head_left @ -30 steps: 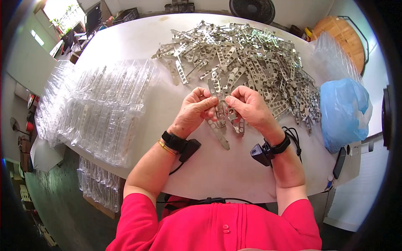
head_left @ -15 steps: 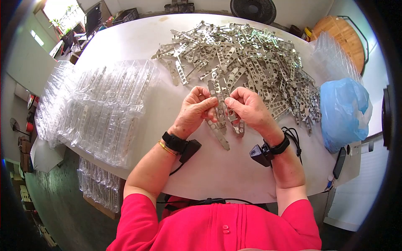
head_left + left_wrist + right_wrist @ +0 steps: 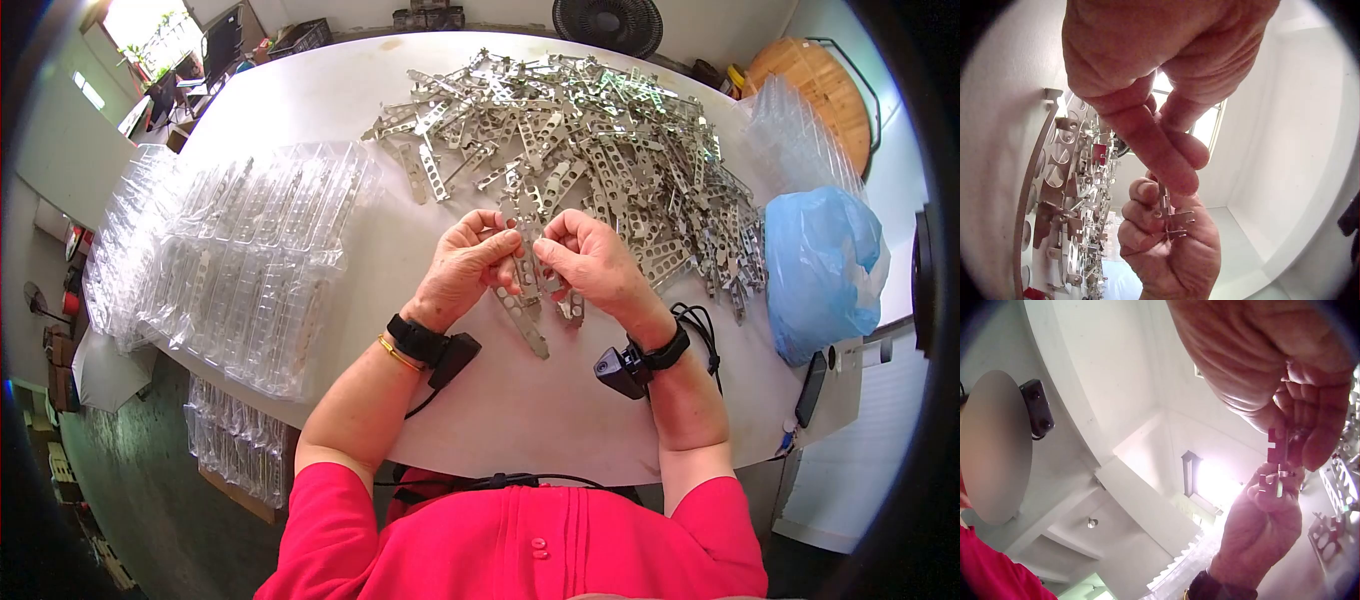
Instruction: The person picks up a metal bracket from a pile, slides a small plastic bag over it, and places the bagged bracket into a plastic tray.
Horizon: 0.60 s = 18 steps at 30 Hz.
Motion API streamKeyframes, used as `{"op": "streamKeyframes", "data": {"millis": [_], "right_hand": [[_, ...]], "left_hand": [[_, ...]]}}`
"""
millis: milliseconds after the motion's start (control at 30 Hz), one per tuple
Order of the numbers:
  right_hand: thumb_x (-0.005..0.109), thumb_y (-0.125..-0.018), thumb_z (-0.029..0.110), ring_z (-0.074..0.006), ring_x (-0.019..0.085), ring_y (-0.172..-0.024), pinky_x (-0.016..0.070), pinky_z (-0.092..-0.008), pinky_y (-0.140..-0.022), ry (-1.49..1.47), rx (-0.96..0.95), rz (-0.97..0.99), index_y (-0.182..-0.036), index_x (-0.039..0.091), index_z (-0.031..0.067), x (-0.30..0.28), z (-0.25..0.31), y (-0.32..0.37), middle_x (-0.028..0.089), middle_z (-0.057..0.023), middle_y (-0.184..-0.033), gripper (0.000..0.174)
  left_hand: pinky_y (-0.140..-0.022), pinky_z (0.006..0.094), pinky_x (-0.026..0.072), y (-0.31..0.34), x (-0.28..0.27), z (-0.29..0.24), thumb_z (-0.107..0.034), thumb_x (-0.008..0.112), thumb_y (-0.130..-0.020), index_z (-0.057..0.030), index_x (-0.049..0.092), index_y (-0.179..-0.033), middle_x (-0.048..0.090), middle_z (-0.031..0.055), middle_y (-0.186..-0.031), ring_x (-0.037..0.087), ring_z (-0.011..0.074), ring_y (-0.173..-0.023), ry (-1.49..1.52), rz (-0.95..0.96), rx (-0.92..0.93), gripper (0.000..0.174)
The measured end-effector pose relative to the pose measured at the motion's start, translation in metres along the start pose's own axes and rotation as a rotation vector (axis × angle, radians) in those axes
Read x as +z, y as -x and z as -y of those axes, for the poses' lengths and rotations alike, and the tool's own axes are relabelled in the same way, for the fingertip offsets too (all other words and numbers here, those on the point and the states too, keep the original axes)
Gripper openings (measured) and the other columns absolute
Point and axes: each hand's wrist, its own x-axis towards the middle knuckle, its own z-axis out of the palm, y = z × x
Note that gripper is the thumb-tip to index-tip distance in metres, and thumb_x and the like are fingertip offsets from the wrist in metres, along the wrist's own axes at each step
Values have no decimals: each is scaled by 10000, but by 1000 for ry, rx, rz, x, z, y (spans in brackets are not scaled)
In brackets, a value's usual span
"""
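In the head view the left hand (image 3: 466,268) and the right hand (image 3: 598,268) face each other over the table (image 3: 480,420), at the near edge of a heap of perforated metal strips (image 3: 640,160). A small notched metal piece (image 3: 1172,215) lies between the fingertips in the left wrist view, pinched by the far hand. The right wrist view shows metal pieces (image 3: 1277,447) at both hands' curled fingers, close together. How the pieces join cannot be told. A loose strip (image 3: 522,325) lies just below the hands.
Stacked clear plastic trays (image 3: 250,260) with strips inside cover the left of the table. At the right are a blue plastic bag (image 3: 825,270) and more clear trays (image 3: 805,135). A black fan (image 3: 607,25) stands behind the far edge; a cable (image 3: 700,330) lies by the right wrist.
The right hand has shifted slightly to the left and turned a little, its fingertips nearer the left hand's. The left hand has barely moved.
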Motion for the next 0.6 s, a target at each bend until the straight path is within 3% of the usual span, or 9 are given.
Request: {"op": "streamKeyframes", "data": {"millis": [600], "right_hand": [[615,-947,177,-80,622,-655,562,-255,-521,-24,-10,30,-956,545,8,1,-3,-2,638,-41,-763,183]], "left_hand": [[-535,324,608,-1,-2,0,-67,637,-944,-47,486,-1090,644,85,-861,618,120,-566,13,19,-15,211]]}}
